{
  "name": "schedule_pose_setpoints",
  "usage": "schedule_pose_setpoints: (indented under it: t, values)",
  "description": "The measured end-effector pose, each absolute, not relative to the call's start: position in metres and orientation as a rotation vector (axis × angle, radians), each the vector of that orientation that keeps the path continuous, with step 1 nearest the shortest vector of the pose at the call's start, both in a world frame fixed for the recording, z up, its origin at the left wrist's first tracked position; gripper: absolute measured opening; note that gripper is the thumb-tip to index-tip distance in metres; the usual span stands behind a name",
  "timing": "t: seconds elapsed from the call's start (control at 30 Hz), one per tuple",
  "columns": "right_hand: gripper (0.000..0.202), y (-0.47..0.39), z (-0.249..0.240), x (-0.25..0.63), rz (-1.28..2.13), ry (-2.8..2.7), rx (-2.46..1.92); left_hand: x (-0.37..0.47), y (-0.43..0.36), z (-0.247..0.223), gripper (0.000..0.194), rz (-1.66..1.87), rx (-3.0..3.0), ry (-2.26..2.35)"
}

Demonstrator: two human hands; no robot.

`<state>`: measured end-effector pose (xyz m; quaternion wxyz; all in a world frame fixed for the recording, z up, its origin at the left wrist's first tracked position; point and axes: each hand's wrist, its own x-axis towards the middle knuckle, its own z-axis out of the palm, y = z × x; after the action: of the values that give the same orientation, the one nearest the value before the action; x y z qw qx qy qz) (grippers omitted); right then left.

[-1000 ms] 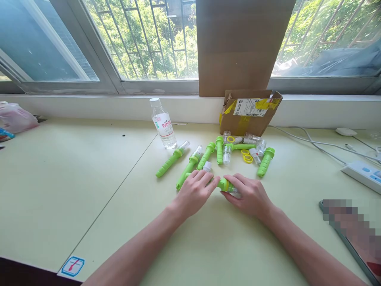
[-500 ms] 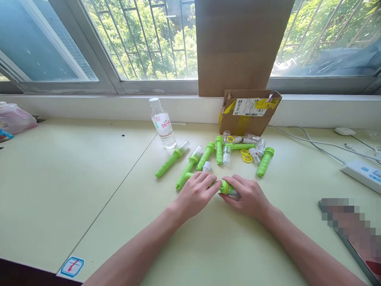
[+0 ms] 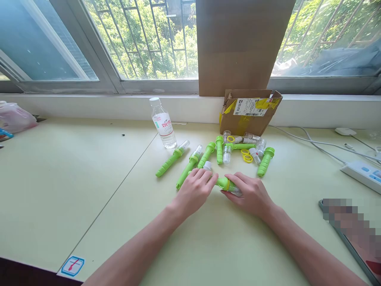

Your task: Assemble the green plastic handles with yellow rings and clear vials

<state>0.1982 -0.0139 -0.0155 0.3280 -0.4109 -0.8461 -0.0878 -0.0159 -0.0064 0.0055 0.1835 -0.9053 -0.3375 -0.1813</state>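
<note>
Between my hands lies a green tube with a yellow ring and a clear ribbed end [image 3: 226,184]. My left hand [image 3: 197,188] is wrapped over its green shaft. Around the clear end are the fingers of my right hand [image 3: 249,194]. A white cap [image 3: 207,165] stands just behind my left fingers. Green tubes with clear tips [image 3: 169,162] lie to the left, and more green tubes [image 3: 266,162] lie behind and to the right. Yellow rings [image 3: 247,156] and clear cups [image 3: 260,147] sit among them.
A water bottle [image 3: 164,126] stands at the back, left of the tubes. An open cardboard box [image 3: 249,113] is against the wall. At the right are a power strip [image 3: 361,174], cables and a phone [image 3: 345,230]. A pinkish bag [image 3: 18,118] lies far left.
My left hand has slid slightly left and up along the shaft, showing more green next to the yellow ring. My right hand has shifted very slightly right, still around the clear end.
</note>
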Motion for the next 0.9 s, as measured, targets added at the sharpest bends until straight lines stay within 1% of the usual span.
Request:
schedule_pose_setpoints:
  t: [0.1, 0.17, 0.3, 0.43, 0.57, 0.9]
  values:
    - [0.030, -0.0154, -0.0157, 0.1971, -0.107, -2.236, -1.092, -0.0166, -0.0069, 0.0059, 0.028, -0.594, -2.535, -0.899]
    - [0.028, -0.0161, -0.0150, 0.1961, -0.072, -2.243, -1.108, -0.0163, -0.0073, 0.0060, 0.026, -0.614, -2.532, -0.887]
    - [0.023, -0.0159, -0.0127, 0.1950, -0.166, -2.236, -1.104, -0.0142, -0.0076, 0.0048, 0.025, -0.563, -2.539, -0.942]
    - [0.024, -0.0142, -0.0120, 0.1961, -0.285, -2.231, -1.089, -0.0122, -0.0077, 0.0039, 0.028, -0.511, -2.566, -1.014]
    - [0.024, -0.0133, -0.0137, 0.1979, -0.322, -2.239, -1.078, -0.0129, -0.0077, 0.0047, 0.032, -0.495, -2.584, -0.975]
    - [0.030, -0.0152, -0.0148, 0.1988, -0.098, -2.281, -1.125, -0.0155, -0.0067, 0.0033, 0.026, -0.641, -2.573, -0.853]
